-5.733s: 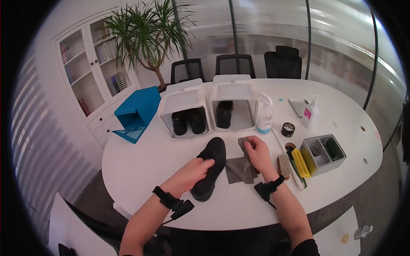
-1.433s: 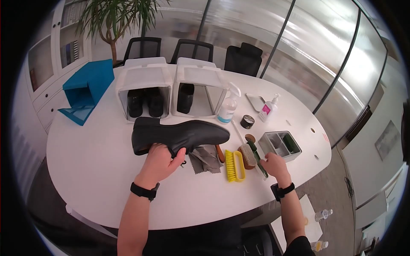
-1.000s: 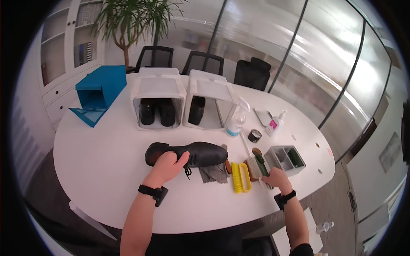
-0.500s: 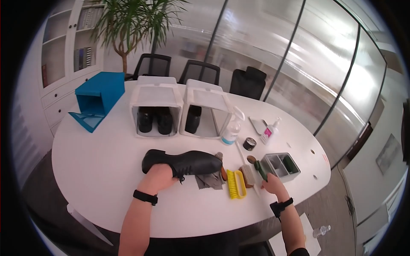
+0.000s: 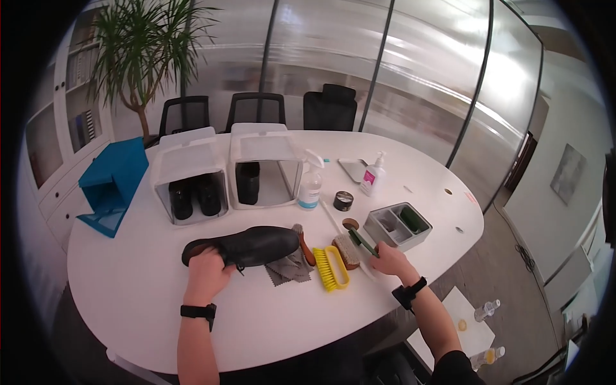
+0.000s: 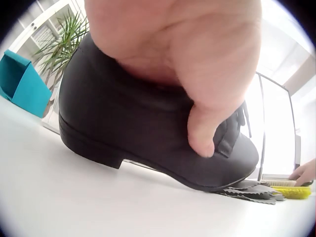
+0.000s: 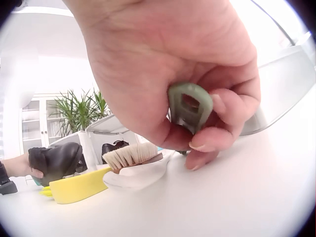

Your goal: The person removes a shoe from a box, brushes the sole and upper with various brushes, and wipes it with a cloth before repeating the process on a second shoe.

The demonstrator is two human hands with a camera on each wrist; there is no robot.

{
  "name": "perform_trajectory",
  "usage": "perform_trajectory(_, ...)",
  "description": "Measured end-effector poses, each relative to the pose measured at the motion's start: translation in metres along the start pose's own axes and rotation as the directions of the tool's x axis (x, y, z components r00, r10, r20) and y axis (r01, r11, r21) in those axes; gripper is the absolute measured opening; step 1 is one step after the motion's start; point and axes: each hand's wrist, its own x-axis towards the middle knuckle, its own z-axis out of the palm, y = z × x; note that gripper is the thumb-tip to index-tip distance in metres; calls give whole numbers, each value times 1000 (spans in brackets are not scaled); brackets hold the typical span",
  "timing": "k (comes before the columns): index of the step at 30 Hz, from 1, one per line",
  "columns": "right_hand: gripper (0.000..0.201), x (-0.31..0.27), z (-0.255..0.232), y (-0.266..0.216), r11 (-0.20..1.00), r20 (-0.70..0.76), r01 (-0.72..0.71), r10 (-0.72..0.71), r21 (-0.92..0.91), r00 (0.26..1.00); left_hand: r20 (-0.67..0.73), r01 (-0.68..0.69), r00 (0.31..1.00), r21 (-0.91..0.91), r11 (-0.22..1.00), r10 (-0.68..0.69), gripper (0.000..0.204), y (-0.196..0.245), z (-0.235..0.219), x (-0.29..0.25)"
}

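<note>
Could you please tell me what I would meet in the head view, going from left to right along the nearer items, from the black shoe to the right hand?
Black shoe → brown handle → yellow brush → green handle → right hand, which holds the green handle.

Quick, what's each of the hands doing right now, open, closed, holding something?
Left hand: holding a black shoe, thumb on its outer side.
Right hand: closed around a green handle.
</note>
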Motion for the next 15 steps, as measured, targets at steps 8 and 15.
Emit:
perform_trajectory(8,46,-6,-8,-18,949,-107,-12,49,316,993,-75,-68,951,-997,35,-300,47,-1,-24,6)
perform_trajectory(15,50,-3,1,-18,998,-136,4,5,67,991,324,16,869,-774,-633,-374,51,-4,-12,3)
